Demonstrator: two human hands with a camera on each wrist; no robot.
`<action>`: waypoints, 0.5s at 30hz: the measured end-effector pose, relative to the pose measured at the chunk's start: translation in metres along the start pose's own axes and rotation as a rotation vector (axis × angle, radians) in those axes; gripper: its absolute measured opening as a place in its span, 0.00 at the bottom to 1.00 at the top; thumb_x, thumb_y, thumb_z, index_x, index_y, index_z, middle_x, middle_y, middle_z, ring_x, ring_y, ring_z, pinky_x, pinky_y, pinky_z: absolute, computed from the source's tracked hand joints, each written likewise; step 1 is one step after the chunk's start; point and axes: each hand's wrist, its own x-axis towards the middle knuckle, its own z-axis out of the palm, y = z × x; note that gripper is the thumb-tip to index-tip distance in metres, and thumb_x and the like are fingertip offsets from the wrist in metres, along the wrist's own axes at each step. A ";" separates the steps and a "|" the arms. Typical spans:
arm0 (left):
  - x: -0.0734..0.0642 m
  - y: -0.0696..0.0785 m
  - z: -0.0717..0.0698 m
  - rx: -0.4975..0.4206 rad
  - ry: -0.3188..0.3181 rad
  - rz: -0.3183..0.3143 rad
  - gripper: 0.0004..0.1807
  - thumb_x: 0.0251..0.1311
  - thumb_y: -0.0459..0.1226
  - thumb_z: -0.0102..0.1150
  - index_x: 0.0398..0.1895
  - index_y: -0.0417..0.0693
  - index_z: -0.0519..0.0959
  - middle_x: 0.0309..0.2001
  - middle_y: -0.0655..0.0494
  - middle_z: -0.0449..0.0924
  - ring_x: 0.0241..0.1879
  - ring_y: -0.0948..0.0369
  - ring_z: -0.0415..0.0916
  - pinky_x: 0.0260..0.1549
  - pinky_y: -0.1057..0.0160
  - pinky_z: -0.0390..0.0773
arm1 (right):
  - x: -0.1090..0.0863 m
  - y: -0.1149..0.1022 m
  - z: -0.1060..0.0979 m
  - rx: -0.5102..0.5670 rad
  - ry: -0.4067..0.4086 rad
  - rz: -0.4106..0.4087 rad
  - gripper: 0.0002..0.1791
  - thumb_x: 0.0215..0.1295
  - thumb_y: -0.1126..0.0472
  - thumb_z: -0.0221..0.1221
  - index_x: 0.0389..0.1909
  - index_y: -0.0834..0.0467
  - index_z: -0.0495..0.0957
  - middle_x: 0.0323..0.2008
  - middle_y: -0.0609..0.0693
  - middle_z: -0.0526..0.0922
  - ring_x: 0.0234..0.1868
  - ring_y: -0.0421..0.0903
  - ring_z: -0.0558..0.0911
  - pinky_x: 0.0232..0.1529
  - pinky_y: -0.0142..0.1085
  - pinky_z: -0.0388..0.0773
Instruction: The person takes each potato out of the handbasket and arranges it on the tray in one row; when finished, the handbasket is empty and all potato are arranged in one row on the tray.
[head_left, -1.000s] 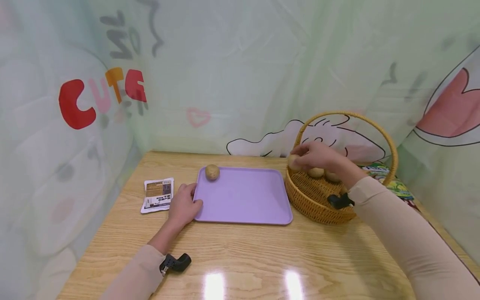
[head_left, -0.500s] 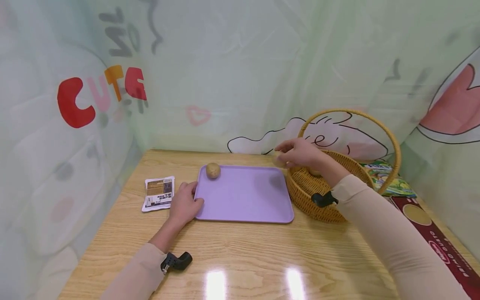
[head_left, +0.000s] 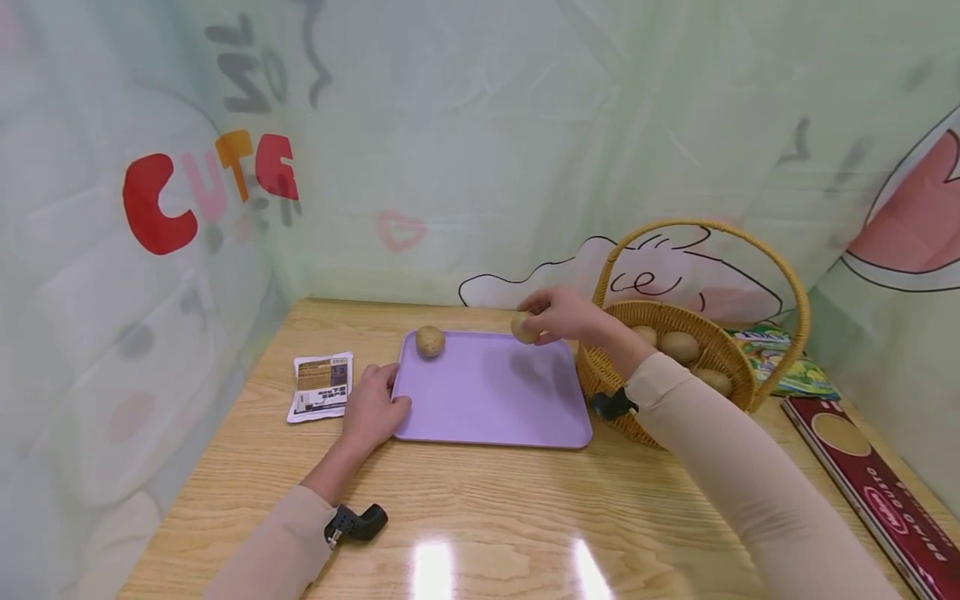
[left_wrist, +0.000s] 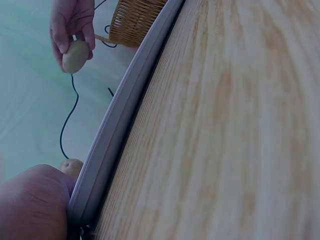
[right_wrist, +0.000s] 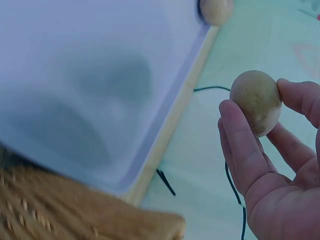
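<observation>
Pinching a potato (head_left: 524, 327) between thumb and fingertips, the right hand (head_left: 564, 315) hangs over the far right part of the purple tray (head_left: 487, 392), its forearm slanting in from the lower right. The left hand (head_left: 372, 408) holds the tray's left rim, thumb lapped over the edge, other fingers partly hidden. The pinched potato is clear of the tray, well apart from the left hand; a second potato (head_left: 430, 342) sits in the tray's far left corner, just beyond that hand, and more potatoes (head_left: 679, 347) lie in the wicker basket (head_left: 693, 321)
</observation>
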 end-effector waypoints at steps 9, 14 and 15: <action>0.000 0.001 0.001 0.006 -0.008 -0.009 0.30 0.45 0.36 0.59 0.57 0.40 0.78 0.35 0.51 0.73 0.32 0.55 0.70 0.31 0.55 0.72 | 0.014 0.001 0.025 0.066 0.045 0.000 0.24 0.61 0.64 0.61 0.59 0.67 0.74 0.50 0.62 0.76 0.45 0.55 0.78 0.44 0.45 0.80; 0.002 0.002 0.004 0.009 0.000 0.004 0.30 0.45 0.36 0.58 0.57 0.41 0.78 0.34 0.52 0.72 0.32 0.56 0.69 0.30 0.56 0.71 | 0.022 0.005 0.038 0.091 0.092 0.015 0.24 0.62 0.63 0.61 0.58 0.65 0.75 0.51 0.60 0.75 0.47 0.55 0.78 0.42 0.42 0.81; 0.002 0.002 0.004 0.010 0.003 0.007 0.30 0.44 0.36 0.58 0.57 0.40 0.78 0.34 0.51 0.72 0.31 0.55 0.69 0.29 0.55 0.71 | 0.023 0.005 0.040 0.102 0.097 0.020 0.23 0.62 0.63 0.62 0.58 0.65 0.75 0.51 0.60 0.75 0.47 0.55 0.78 0.42 0.42 0.81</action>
